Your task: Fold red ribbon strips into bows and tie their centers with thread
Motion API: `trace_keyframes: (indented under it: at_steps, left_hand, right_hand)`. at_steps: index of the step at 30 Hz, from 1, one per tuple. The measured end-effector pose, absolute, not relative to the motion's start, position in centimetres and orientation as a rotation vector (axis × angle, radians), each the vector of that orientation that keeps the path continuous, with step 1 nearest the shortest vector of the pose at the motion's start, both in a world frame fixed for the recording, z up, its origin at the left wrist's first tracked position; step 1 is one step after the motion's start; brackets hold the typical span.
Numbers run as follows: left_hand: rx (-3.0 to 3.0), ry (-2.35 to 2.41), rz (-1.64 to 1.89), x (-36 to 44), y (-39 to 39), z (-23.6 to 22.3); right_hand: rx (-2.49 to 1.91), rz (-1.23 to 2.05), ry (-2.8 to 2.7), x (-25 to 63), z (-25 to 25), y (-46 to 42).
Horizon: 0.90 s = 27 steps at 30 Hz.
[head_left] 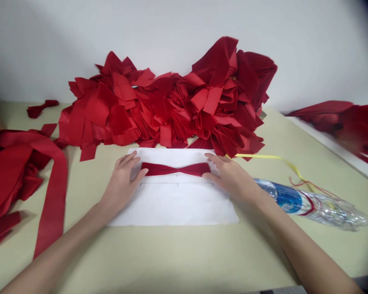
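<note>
Smooth red fabric bow [159, 169], narrow-waisted, lies on white paper [178, 208] above thin black ruled lines [159, 183]. Left hand [122, 176] and right hand [228, 175] half open, fingers spread, thumbs at its ends, ungripped. Crinkled clear plastic bundle [334, 212]: blue print [288, 200] illegible. Left fabric pile [9, 171] cut off.

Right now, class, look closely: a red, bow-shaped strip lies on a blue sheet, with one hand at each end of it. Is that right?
Not quite: the sheet is white, not blue, as the head view shows. The red, bow-shaped strip does lie on it, with the left hand at one end and the right hand at the other.
</note>
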<state>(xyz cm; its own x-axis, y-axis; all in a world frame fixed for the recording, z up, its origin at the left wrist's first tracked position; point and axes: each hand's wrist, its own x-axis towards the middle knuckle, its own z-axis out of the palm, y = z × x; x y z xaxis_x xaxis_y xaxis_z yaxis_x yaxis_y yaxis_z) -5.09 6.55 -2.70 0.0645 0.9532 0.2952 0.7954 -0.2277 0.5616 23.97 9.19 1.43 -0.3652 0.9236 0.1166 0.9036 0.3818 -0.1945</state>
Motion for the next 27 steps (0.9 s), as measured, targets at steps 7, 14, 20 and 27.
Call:
trace_keyframes:
  at_steps: [7,14,20,27]
  left_hand:
    - [1.645,1.644,1.034,-5.1,6.8,-2.2]
    - [1.085,1.458,1.152,-5.2,6.6,-1.4]
    - [0.844,1.269,1.168,-6.1,7.1,-1.8]
    - [0.808,1.194,1.113,-6.6,7.2,-1.9]
  right_hand:
    - [-1.62,0.775,-2.137,24.4,1.7,9.7]
    - [-1.401,1.362,-1.592,24.9,3.1,9.7]
    - [-1.429,1.315,-1.378,25.0,2.9,9.7]
    - [-1.475,1.162,-1.388,24.6,2.6,10.0]
